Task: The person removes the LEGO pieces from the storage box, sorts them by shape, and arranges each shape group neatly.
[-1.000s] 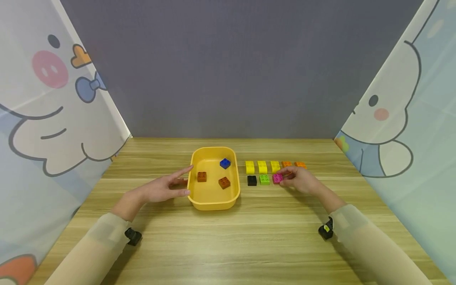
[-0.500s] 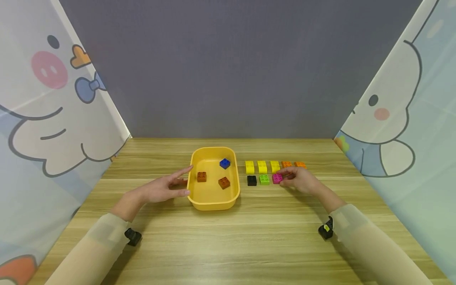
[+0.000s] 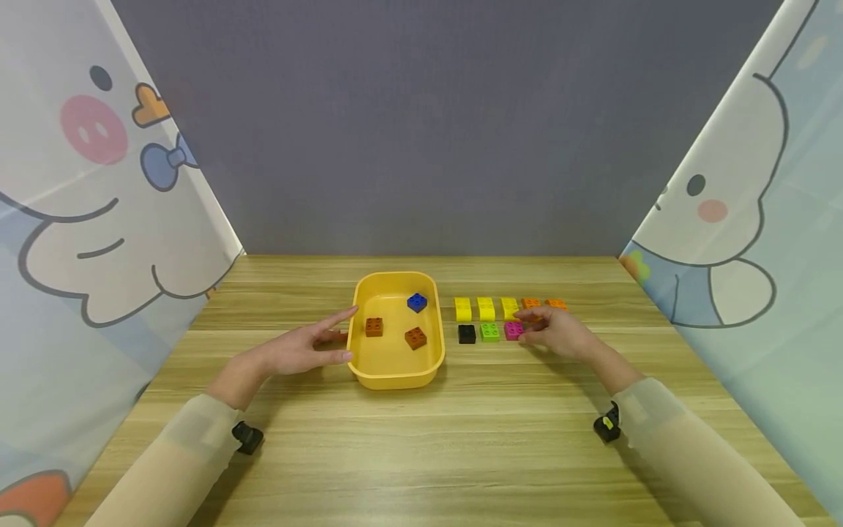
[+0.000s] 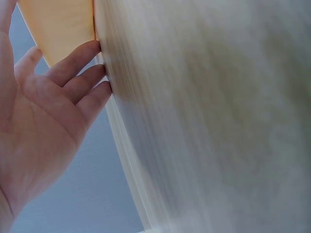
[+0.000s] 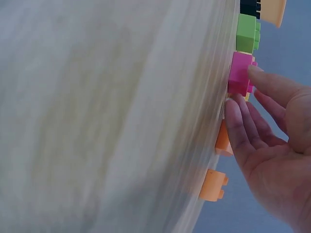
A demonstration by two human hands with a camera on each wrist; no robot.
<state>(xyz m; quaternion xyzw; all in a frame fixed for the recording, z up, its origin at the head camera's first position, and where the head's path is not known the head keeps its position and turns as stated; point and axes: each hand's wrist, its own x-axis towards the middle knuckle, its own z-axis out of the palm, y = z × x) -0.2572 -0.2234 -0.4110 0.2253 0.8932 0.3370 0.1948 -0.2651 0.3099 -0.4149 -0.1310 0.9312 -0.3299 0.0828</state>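
Observation:
My left hand [image 3: 299, 350] is at the left side of a yellow plastic tray [image 3: 395, 382], its fingers spread and the thumb and index tips right at the rim. In the left wrist view its other fingertips rest on the table beside the tray wall. Inside the tray lie a blue toy brick [image 3: 417, 302] and two brown toy bricks, one at left [image 3: 374, 327] and one at right [image 3: 416, 338]. My right hand [image 3: 558, 333] rests by a pink toy brick [image 5: 240, 74], fingers loosely bent, the thumb tip close to its studs and the other fingertips down beside it.
Left of the pink brick stand a green brick [image 3: 489, 332] and a black brick [image 3: 467, 334]. Behind them is a row of three yellow bricks [image 3: 486, 309] and two orange bricks [image 3: 556, 303]. A grey panel [image 3: 428, 132] closes the back of the wooden table [image 3: 408, 454].

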